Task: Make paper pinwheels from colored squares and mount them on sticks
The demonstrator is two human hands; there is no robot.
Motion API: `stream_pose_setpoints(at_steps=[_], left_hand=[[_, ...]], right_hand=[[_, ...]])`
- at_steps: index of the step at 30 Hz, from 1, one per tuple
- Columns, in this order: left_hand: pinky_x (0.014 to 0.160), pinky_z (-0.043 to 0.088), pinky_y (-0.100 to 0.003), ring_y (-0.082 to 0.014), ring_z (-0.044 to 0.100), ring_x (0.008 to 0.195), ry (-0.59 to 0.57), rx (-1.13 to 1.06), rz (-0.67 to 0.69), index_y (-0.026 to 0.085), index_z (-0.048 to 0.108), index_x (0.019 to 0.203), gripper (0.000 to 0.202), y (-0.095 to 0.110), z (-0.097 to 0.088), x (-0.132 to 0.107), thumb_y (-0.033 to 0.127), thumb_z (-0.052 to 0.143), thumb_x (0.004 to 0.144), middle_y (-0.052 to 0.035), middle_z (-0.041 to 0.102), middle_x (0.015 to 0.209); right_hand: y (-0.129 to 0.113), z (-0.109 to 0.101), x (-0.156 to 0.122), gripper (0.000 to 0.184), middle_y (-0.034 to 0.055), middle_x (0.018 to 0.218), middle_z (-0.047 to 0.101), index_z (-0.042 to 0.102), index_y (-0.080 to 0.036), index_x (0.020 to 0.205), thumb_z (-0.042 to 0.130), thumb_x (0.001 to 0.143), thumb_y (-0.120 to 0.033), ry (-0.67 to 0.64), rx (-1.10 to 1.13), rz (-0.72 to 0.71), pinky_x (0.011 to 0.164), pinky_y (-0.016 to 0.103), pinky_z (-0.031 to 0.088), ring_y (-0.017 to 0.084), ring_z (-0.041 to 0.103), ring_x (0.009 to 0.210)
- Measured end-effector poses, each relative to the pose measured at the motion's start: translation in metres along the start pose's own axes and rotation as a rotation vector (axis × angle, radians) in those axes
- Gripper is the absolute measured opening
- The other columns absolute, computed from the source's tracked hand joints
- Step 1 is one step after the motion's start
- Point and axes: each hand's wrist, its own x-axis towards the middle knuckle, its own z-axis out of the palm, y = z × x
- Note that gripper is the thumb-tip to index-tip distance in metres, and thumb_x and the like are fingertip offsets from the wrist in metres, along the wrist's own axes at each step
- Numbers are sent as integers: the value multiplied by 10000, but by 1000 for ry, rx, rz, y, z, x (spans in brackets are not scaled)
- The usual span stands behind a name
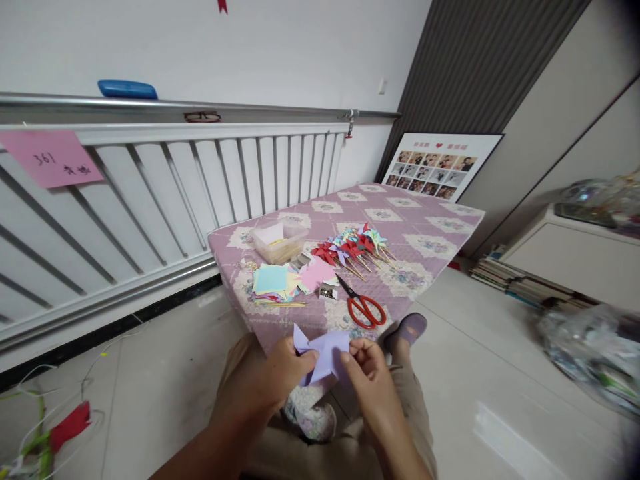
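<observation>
My left hand (280, 373) and my right hand (370, 373) both pinch a piece of lilac paper (323, 350), partly folded into points, held in front of the near edge of a low table with a purple quilted cover (425, 227). On the table lie red-handled scissors (365, 308), a stack of coloured paper squares (275, 280), a pink sheet (317, 273), a row of finished paper pinwheels on sticks (353, 250), and a clear plastic box (277, 241).
A white slatted rail (165, 187) with a pink note (53, 157) runs along the left. A photo board (440, 167) leans behind the table. Stacked books (520, 283) and plastic bags (590, 347) lie on the right floor. My slippered foot (407, 328) rests beside the table.
</observation>
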Motion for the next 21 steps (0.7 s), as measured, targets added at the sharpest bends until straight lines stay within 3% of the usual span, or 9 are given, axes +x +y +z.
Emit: stream_pose_setpoints(at_steps=[3, 5, 8, 16, 21], left_hand=[[547, 385, -229, -155, 526, 615, -15, 4, 21, 193, 616, 742, 86, -1, -3, 1, 270, 579, 730, -18, 637, 689], [535, 371, -221, -141, 505, 595, -47, 51, 40, 191, 595, 709, 77, -1, -6, 2, 265, 577, 720, -3, 603, 654], [514, 344, -220, -125, 466, 562, -91, 126, 63, 194, 561, 662, 87, 2, -10, 3, 269, 574, 703, 17, 551, 616], [500, 313, -224, -107, 407, 544, -163, 225, 120, 174, 537, 626, 101, 13, -18, 3, 257, 544, 682, 32, 483, 583], [491, 294, -227, -101, 389, 533, -188, 247, 107, 173, 520, 601, 113, 18, -18, 4, 253, 538, 678, 38, 462, 565]], right_hand=[[-5, 0, 0, 303, 20, 760, 658, 592, -261, 964, 668, 743, -453, -148, 191, 186, 555, 299, 494, 199, 604, 632], [-5, 1, -2, 284, 24, 744, 678, 639, -226, 909, 697, 729, -438, -241, 265, 280, 551, 286, 486, 183, 606, 607], [-1, 6, -4, 276, -2, 644, 665, 674, -176, 817, 756, 676, -399, -253, 291, 347, 510, 250, 436, 144, 562, 531], [10, 9, 2, 290, 57, 789, 767, 741, -144, 863, 773, 643, -330, -275, 222, 332, 702, 314, 504, 210, 665, 704], [21, 10, 2, 262, 65, 794, 771, 742, -150, 842, 728, 667, -345, -239, 147, 287, 660, 325, 511, 224, 669, 675]])
